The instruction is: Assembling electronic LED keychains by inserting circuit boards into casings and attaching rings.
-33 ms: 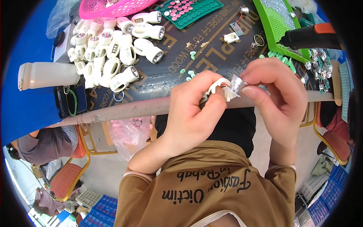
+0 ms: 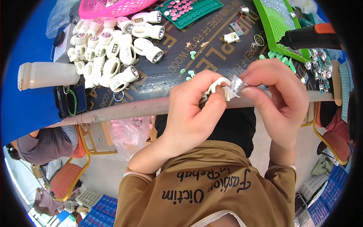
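Fingers of the right hand pinch a silver reflector between thumb and index finger, the cup lying at their tips. The left hand clasps a white housing between its thumb and bent index finger, which cover much of it; its other fingers are mostly hidden. Red wire shows inside the housing, which serves as landmark below. The reflector sits just right of the housing's open end; whether the two touch cannot be told.

Just beyond the housing and to its left, small green pieces lie on the dark tabletop. Farther beyond, slightly to its right, are a cream-coloured holder and, farther right, a metal ring. Well right of the housing lies a heap of small circuit parts; beyond and to the right stands a bright green tray, a black-and-orange tool across it. Well left of the housing, white torches lie massed, with a translucent container farther left. Beyond the torches rests a pink basket; to its right, a dark green tray carries pink discs.
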`<state>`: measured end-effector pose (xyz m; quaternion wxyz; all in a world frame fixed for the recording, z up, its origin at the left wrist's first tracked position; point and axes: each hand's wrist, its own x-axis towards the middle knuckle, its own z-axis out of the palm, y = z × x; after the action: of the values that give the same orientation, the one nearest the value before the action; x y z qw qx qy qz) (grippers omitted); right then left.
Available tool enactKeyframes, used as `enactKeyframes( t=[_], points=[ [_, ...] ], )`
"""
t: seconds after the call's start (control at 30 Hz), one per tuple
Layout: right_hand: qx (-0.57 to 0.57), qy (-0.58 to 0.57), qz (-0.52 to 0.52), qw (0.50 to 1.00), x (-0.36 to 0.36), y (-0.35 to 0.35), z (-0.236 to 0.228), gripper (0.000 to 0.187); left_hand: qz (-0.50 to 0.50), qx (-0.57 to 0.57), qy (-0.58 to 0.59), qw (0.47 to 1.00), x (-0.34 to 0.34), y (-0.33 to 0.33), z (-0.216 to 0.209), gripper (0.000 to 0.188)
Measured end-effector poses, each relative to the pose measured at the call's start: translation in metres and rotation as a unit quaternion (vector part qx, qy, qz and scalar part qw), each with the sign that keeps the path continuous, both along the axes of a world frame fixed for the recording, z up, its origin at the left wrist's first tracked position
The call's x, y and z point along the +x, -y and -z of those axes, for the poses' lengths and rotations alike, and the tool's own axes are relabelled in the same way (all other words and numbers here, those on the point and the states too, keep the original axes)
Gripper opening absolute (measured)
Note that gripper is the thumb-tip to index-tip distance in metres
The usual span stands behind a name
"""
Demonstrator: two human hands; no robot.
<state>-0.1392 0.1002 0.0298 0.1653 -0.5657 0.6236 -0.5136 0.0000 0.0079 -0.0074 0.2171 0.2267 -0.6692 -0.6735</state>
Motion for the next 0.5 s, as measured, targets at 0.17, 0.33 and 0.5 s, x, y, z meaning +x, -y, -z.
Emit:
enactKeyframes(
  t=[0.17,0.33,0.5],
  points=[
    [-0.001,-0.048,0.013,0.999,0.003,0.002,-0.004,0.013,-0.031,0.083,0.031,0.996,-0.001,0.0,-0.014,0.01],
    [0.014,-0.04,0.016,0.999,0.001,0.005,-0.001,0.013,0.016,0.108,0.003,0.994,0.004,0.0,-0.012,0.028],
    [0.011,-0.043,-0.002,0.999,0.003,0.007,0.0,0.013,0.009,0.051,-0.022,0.998,0.004,-0.001,-0.006,0.036]
  ],
)
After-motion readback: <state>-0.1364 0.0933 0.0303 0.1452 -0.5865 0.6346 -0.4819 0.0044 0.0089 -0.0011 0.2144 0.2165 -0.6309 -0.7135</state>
